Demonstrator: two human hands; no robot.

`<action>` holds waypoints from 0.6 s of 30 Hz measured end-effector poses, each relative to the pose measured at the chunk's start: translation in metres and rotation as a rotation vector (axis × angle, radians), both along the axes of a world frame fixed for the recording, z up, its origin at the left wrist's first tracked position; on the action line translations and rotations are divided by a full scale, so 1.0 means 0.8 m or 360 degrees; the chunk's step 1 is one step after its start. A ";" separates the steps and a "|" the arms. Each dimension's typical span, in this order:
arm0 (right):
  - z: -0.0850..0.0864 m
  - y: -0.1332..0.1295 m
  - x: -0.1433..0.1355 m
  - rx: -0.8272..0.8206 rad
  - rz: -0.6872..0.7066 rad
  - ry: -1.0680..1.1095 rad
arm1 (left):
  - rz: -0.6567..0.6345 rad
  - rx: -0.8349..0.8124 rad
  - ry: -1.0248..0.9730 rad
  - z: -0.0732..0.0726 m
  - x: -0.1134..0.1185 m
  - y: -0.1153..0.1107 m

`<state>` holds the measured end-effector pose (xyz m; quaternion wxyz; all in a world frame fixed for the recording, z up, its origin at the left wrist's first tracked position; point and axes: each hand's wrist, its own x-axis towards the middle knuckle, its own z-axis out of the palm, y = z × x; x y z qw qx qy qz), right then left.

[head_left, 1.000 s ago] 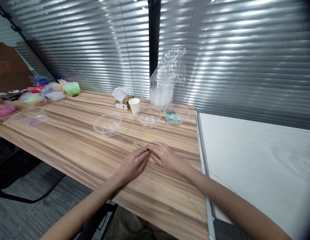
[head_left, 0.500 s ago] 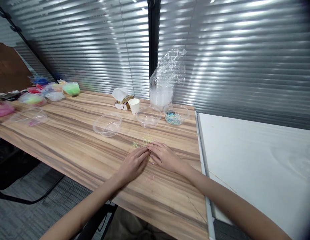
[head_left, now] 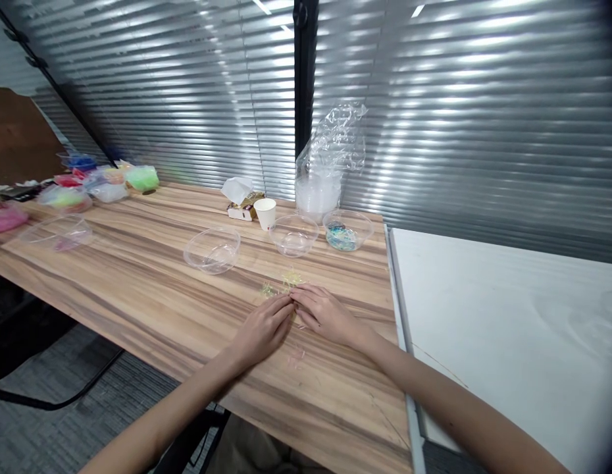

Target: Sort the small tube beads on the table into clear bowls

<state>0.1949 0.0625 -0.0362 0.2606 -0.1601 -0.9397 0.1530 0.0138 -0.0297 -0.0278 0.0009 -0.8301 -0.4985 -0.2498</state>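
Note:
My left hand (head_left: 264, 329) and my right hand (head_left: 326, 315) meet at the fingertips low over the wooden table (head_left: 153, 289). The fingers of both are closed together and bent down; whatever they pinch is too small or hidden to make out. Just beyond the fingertips lie thin yellow strands (head_left: 291, 277), with a small green bunch (head_left: 268, 288) to their left. A few pink strands (head_left: 296, 357) rest on the wood nearer me, below the hands.
Behind the hands stand two clear bowls (head_left: 212, 251) (head_left: 293, 237), a bowl with blue-green bits (head_left: 341, 238), a paper cup (head_left: 265, 214), a tissue pack (head_left: 244, 205) and bagged containers (head_left: 318, 194). Several colourful tubs (head_left: 142, 178) sit far left. A white surface (head_left: 513, 316) adjoins on the right.
The whole view has shifted slightly, so the table items appear a little lower. Both hands stay together in nearly the same place.

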 end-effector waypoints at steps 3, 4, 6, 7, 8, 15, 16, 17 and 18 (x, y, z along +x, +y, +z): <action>-0.002 0.001 0.000 0.0000 0.0016 0.0004 | 0.0008 0.0002 -0.0009 0.000 0.001 0.000; -0.002 0.001 0.000 0.0004 0.0020 0.0005 | 0.0008 0.0009 -0.0010 0.000 0.001 0.000; -0.002 0.001 0.000 0.0008 0.0021 0.0006 | 0.0005 0.0020 -0.0009 0.000 0.001 0.000; -0.001 0.001 0.000 0.0009 0.0016 0.0007 | 0.0005 0.0022 -0.0008 0.000 0.001 0.000; -0.001 0.001 0.000 0.0010 0.0009 0.0008 | 0.0007 0.0024 -0.0007 0.000 0.001 0.000; 0.000 0.000 0.001 0.0028 0.0011 -0.0008 | 0.0007 0.0046 -0.0014 -0.002 0.001 0.000; 0.001 0.000 0.001 0.0028 0.0011 -0.0009 | 0.0013 0.0045 -0.0014 -0.001 0.001 0.001; 0.001 0.000 0.001 0.0028 0.0010 -0.0010 | 0.0015 0.0039 -0.0012 -0.001 0.001 0.001; 0.002 0.000 0.001 0.0026 0.0010 -0.0015 | 0.0016 0.0031 -0.0012 -0.001 0.001 0.001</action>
